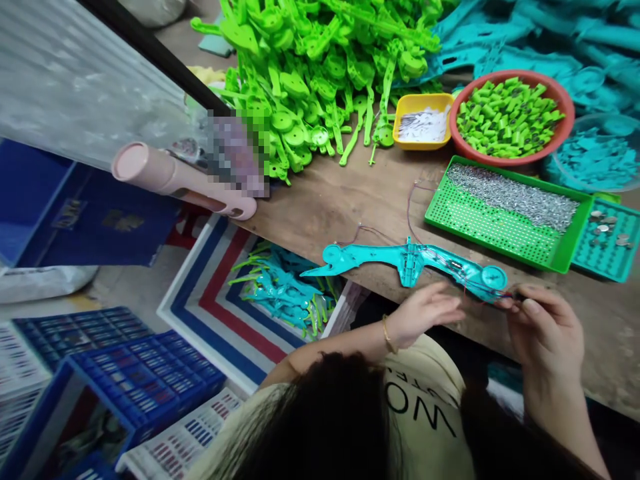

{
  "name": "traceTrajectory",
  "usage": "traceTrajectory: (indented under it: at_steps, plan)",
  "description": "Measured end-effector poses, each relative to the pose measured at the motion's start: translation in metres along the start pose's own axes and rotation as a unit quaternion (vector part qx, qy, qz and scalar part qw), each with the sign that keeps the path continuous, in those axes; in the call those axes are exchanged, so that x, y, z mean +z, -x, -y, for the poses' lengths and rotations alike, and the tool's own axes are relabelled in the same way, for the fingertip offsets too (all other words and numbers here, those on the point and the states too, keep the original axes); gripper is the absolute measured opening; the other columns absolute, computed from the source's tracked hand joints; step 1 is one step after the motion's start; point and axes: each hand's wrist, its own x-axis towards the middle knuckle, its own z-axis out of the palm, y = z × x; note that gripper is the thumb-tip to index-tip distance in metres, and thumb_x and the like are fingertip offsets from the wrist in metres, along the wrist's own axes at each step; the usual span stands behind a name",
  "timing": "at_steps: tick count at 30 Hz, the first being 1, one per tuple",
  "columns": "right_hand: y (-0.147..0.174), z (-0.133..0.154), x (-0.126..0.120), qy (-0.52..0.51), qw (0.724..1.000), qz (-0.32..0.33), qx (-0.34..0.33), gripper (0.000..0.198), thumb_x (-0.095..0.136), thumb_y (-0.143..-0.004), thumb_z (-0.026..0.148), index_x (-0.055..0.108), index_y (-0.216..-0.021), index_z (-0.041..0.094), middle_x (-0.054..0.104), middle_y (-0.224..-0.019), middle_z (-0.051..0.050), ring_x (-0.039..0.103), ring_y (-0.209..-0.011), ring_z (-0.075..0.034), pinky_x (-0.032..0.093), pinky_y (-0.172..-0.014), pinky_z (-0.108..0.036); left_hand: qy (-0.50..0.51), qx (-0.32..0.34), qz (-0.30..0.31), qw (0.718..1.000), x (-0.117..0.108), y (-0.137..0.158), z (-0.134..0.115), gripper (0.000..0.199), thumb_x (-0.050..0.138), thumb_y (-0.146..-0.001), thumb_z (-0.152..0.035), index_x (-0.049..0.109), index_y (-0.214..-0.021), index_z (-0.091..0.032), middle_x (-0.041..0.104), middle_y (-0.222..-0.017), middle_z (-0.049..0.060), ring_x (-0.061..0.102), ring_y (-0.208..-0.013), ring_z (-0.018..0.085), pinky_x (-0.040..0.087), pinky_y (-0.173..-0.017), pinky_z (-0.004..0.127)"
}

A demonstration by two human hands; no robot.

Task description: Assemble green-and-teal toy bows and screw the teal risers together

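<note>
A long teal plastic shell half (pixel 370 255) lies along the front edge of the table, its inner side up. Thin dark and red wires (pixel 464 283) run inside its right part. My left hand (pixel 427 310) is just below the shell's middle, fingers stretched out, holding nothing I can see. At the shell's right end, my right hand (pixel 547 327) pinches a small dark part (pixel 517 295) to which the wires seem to lead. The fingers partly cover this part. More loose wire (pixel 411 207) loops out on the table above the shell.
Behind are heaps of green plastic parts (pixel 310 73) and teal shells (pixel 545 47). A green tray (pixel 480 230) of small metal pieces, a red bowl (pixel 567 113), a yellow dish (pixel 425 143) and a teal tray (pixel 605 257) stand nearby. A striped box (pixel 215 293) holds parts below left.
</note>
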Motion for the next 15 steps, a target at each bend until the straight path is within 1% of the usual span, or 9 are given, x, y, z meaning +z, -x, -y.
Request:
traceTrajectory:
  at_steps: [2, 3, 5, 6, 7, 9, 10, 12, 15]
  plan:
    - [-0.005, 0.0, -0.007, 0.005, 1.0, -0.023, -0.001, 0.012, 0.079, -0.069, 0.022, 0.074, -0.08, 0.025, 0.067, -0.09, 0.001, 0.066, -0.063, -0.011, 0.057, -0.059, -0.026, -0.087, -0.068, 0.083, 0.99, -0.009, 0.016, -0.019, 0.055, 0.079, -0.073, -0.05, 0.061, -0.112, -0.016, 0.071, -0.098, 0.011, 0.071, -0.083, 0.019, 0.055, -0.086, 0.04]
    - [-0.007, 0.001, -0.011, 0.014, 0.999, -0.036, 0.003, 0.014, 0.08, -0.068, 0.022, 0.074, -0.08, 0.025, 0.067, -0.09, 0.001, 0.066, -0.063, -0.011, 0.057, -0.059, -0.026, -0.162, -0.045, 0.108, 0.98, -0.016, 0.021, -0.031, 0.048, 0.072, -0.079, -0.049, 0.063, -0.112, -0.015, 0.072, -0.099, 0.012, 0.071, -0.08, 0.02, 0.056, -0.081, 0.04]
    - [-0.009, 0.002, -0.02, 0.049, 0.996, -0.068, 0.013, 0.016, 0.081, -0.068, 0.025, 0.075, -0.082, 0.026, 0.068, -0.086, 0.001, 0.064, -0.062, -0.012, 0.056, -0.06, -0.029, -0.353, 0.127, 0.048, 0.926, -0.034, 0.022, -0.06, 0.034, 0.059, -0.09, -0.044, 0.066, -0.11, -0.017, 0.072, -0.098, 0.011, 0.069, -0.081, 0.02, 0.056, -0.079, 0.039]
    - [-0.011, 0.004, -0.024, 0.079, 0.993, -0.082, 0.019, 0.017, 0.08, -0.069, 0.026, 0.075, -0.085, 0.026, 0.068, -0.085, -0.001, 0.064, -0.064, -0.014, 0.056, -0.064, -0.032, -0.45, 0.253, -0.042, 0.856, -0.045, 0.018, -0.075, 0.027, 0.057, -0.091, -0.036, 0.066, -0.11, -0.019, 0.071, -0.106, 0.011, 0.067, -0.093, 0.02, 0.054, -0.088, 0.04]
    - [-0.012, 0.007, -0.028, 0.122, 0.988, -0.089, 0.024, 0.018, 0.078, -0.072, 0.027, 0.076, -0.09, 0.028, 0.069, -0.087, -0.002, 0.065, -0.069, -0.017, 0.056, -0.07, -0.036, -0.551, 0.326, -0.101, 0.762, -0.055, 0.013, -0.089, 0.028, 0.057, -0.09, -0.029, 0.065, -0.115, -0.019, 0.067, -0.118, 0.012, 0.061, -0.11, 0.024, 0.047, -0.1, 0.044]
    - [-0.016, 0.014, -0.03, 0.255, 0.964, -0.076, 0.003, 0.024, 0.073, -0.078, 0.031, 0.074, -0.102, 0.031, 0.07, -0.101, -0.007, 0.066, -0.09, -0.025, 0.053, -0.088, -0.044, -0.695, 0.36, -0.17, 0.599, -0.075, -0.001, -0.109, 0.032, 0.056, -0.087, -0.019, 0.063, -0.118, -0.016, 0.061, -0.127, 0.013, 0.05, -0.125, 0.029, 0.036, -0.109, 0.051]
    - [-0.018, 0.018, -0.028, 0.335, 0.939, -0.068, -0.034, 0.028, 0.071, -0.08, 0.032, 0.073, -0.108, 0.031, 0.068, -0.111, -0.009, 0.063, -0.103, -0.029, 0.048, -0.097, -0.047, -0.734, 0.349, -0.169, 0.557, -0.082, -0.006, -0.114, 0.029, 0.054, -0.088, -0.016, 0.065, -0.115, -0.016, 0.063, -0.121, 0.012, 0.052, -0.12, 0.028, 0.038, -0.107, 0.049]
    - [-0.021, 0.024, -0.014, 0.465, 0.873, -0.054, -0.137, 0.034, 0.067, -0.083, 0.035, 0.068, -0.117, 0.029, 0.063, -0.122, -0.011, 0.054, -0.121, -0.032, 0.038, -0.108, -0.05, -0.77, 0.328, -0.151, 0.526, -0.09, -0.012, -0.114, 0.023, 0.049, -0.092, -0.017, 0.067, -0.106, -0.016, 0.065, -0.106, 0.009, 0.055, -0.106, 0.024, 0.044, -0.097, 0.043]
    - [-0.026, 0.024, 0.023, 0.522, 0.823, 0.022, -0.224, 0.029, 0.06, -0.088, 0.036, 0.066, -0.114, 0.024, 0.066, -0.115, -0.011, 0.058, -0.114, -0.029, 0.042, -0.101, -0.048, -0.762, 0.338, -0.127, 0.538, -0.09, -0.009, -0.098, 0.021, 0.047, -0.095, -0.021, 0.067, -0.097, -0.017, 0.061, -0.093, 0.007, 0.054, -0.094, 0.021, 0.046, -0.087, 0.036]
